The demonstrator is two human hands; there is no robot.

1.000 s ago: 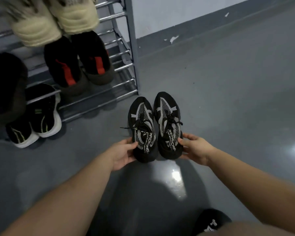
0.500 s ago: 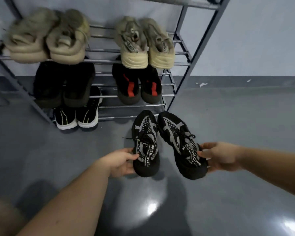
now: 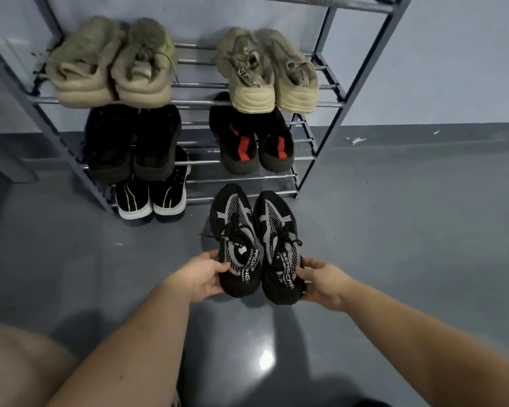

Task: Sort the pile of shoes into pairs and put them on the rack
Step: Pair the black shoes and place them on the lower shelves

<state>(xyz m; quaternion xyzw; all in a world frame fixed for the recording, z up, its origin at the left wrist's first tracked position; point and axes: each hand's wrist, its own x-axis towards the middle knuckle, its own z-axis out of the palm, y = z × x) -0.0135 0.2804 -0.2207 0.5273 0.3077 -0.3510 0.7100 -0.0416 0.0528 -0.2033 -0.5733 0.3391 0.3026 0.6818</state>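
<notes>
Swung back parallel — right shoe beside left shoe.

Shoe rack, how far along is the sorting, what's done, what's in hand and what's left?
Done: five pairs sit on the rack: two beige pairs above, two dark pairs below them, and a white-soled pair lowest. In hand: the left hand and right hand each grip one black-and-grey sneaker, side by side. Left: shelving this pair; no loose pile is in view.
</notes>
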